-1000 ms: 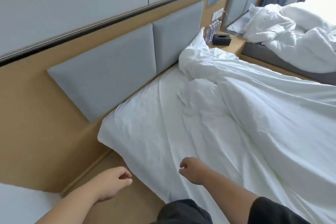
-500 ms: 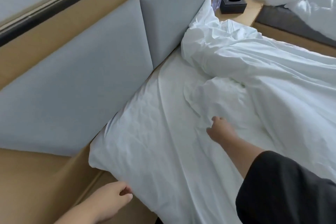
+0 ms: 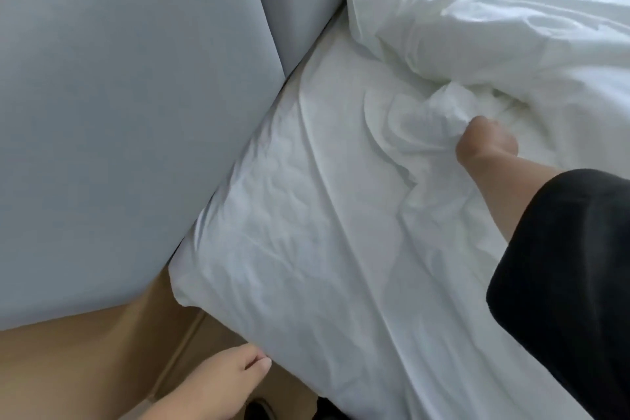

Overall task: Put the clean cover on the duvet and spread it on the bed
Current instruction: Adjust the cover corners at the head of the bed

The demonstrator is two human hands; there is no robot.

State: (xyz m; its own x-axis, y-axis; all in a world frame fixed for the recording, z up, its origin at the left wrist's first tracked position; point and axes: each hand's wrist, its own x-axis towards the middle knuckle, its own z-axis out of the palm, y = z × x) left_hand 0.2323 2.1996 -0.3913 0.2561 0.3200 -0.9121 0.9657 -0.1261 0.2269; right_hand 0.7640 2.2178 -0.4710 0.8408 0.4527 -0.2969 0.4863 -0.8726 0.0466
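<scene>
Gripping a bunched fold of the white duvet cover (image 3: pixel 426 126), the right hand (image 3: pixel 485 143) is curled tight, with the fingers buried in the cloth and only the back of the hand and the knuckles showing. Its forearm runs back toward the near right, where a black sleeve (image 3: pixel 562 283) covers the upper arm. From the pinched fold, creases fan out toward the near side across the cover. The rest of the cover and duvet (image 3: pixel 494 17) lies heaped in rumpled folds at the far right of the bed, close to the grey padded headboard (image 3: pixel 136 112).

At the near left, the left hand (image 3: pixel 221 382) hangs below the corner of the mattress (image 3: pixel 272 266), beside the tan wooden bed frame (image 3: pixel 68 368). Its fingers are loosely curled with the thumb laid against them, and it holds nothing. Whether its fingertips touch the sheet at the mattress edge cannot be told. The mattress itself is covered by a wrinkled white sheet.
</scene>
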